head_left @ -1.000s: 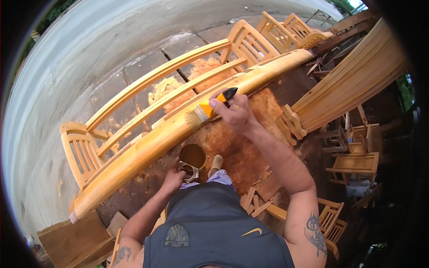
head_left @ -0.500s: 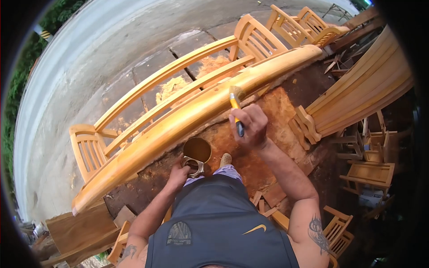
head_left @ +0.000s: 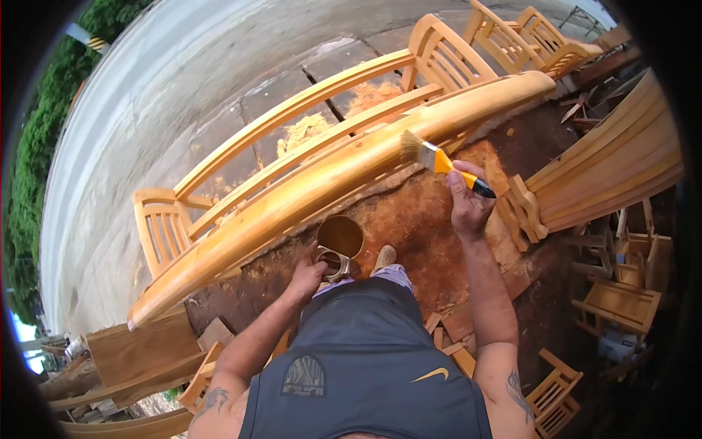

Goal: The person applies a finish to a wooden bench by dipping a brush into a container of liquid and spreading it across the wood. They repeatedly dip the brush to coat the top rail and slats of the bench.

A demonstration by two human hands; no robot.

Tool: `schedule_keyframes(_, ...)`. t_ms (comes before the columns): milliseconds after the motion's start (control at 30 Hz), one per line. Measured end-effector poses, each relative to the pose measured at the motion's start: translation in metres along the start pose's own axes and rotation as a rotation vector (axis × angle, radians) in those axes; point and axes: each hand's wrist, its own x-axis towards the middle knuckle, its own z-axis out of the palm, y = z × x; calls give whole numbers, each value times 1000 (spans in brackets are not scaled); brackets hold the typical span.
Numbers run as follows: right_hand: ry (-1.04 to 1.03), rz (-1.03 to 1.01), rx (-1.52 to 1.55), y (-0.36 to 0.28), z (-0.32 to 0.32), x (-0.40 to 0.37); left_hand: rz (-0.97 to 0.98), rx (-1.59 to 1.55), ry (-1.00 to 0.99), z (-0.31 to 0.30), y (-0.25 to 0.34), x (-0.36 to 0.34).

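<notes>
A long, glossy wooden bench (head_left: pixel 314 183) lies across the view, its thick rounded rail nearest me. My right hand (head_left: pixel 470 201) is closed around the yellow and black handle of a paintbrush (head_left: pixel 444 161), whose pale bristles touch or hover at the rail's near side. Lower down, my left hand (head_left: pixel 307 274) is closed on the metal handle of a round can (head_left: pixel 341 235) with brownish liquid inside. The can is below the rail, close to my shoe.
More slatted chairs (head_left: pixel 504 36) stand at the upper right. Curved wooden panels (head_left: pixel 607 161) lean at the right, above small stools (head_left: pixel 621 300). Boards (head_left: pixel 142 347) lie at the lower left. Orange-brown dust covers the ground (head_left: pixel 417 219); a road curves behind the bench.
My right hand has moved right, and the brush has turned from near upright to slanting, bristles to the upper left. The whole view has shifted, so the bench appears further right.
</notes>
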Motion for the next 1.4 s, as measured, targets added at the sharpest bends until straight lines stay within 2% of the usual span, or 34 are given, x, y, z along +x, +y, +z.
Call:
schedule_keyframes(33,73,-27,-40,4,-12,11,-1,-8,-14,1,3,-1)
schedule_keyframes(133,263,-425,-520,-19,-25,34,-13,8,44,1,5,-3)
schedule_keyframes(233,70,-374,-454,-37,11,9,38,23,37,-7,-8,4)
schedule_keyframes(333,-211,-414,-251,-60,74,-53,-17,-50,-15,-7,-5,6)
schedule_keyframes(367,-313,-454,-136,-75,90,-68,-36,31,-30,-9,-4,7)
schedule_keyframes(433,-496,-403,86,-94,118,-94,-75,198,-63,-14,-3,10)
schedule_keyframes(500,-562,-264,338,-111,127,-94,15,204,-2,-12,-7,12)
schedule_keyframes(567,-542,-142,345,-108,113,-78,65,131,18,-2,-4,12)
schedule_keyframes(600,-525,-97,309,-97,98,-63,66,57,12,16,19,4)
schedule_keyframes(633,-506,-53,273,-85,80,-47,86,38,-56,14,18,8)
schedule_keyframes(700,-372,118,189,-46,31,-16,66,32,-42,6,2,20)
schedule_keyframes(767,-155,226,248,-9,-19,17,88,33,-27,7,-5,24)
schedule_keyframes(867,109,207,72,33,-84,70,93,63,-9,8,-15,32)
schedule_keyframes(900,265,151,-61,44,-98,85,88,79,-4,10,-16,34)
schedule_keyframes(967,433,113,-160,67,-124,106,14,64,-12,24,-2,26)
schedule_keyframes(1033,405,-183,-525,48,-120,110,-23,35,-15,38,6,27)
schedule_keyframes(1100,217,-185,-483,38,-88,90,-34,-2,-12,48,7,30)
schedule_keyframes(1167,66,-357,-477,31,-51,56,4,12,-10,53,-1,40)
schedule_keyframes(1267,-157,-281,-218,-10,-32,14,-18,12,-9,71,10,41)
schedule_keyframes(1367,-414,-36,208,-39,-41,7,5,43,-30,82,16,50)
schedule_keyframes(1400,-447,3,251,-39,-47,16,26,57,-43,84,16,52)
